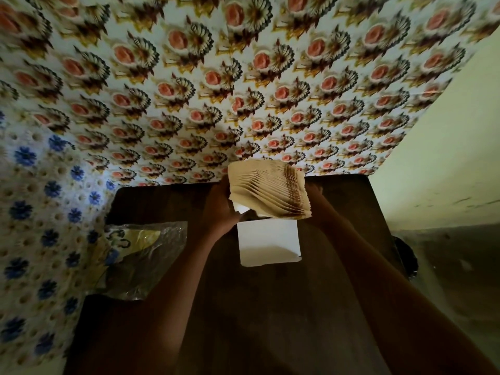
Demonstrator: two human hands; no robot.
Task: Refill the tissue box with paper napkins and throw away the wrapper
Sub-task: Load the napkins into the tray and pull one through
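A thick stack of cream paper napkins with brown printed edges is held between both hands, fanned out and tilted, just above the far end of a white tissue box. The box stands on the dark wooden table. My left hand grips the stack's left side, with fingers under it. My right hand holds the right side and is mostly hidden behind the napkins. The clear plastic wrapper lies crumpled at the table's left edge, apart from both hands.
A flower-patterned wall covering rises right behind the table. Blue-flowered fabric is on the left. A plain pale wall is on the right, with a dark round object beside the table's right edge.
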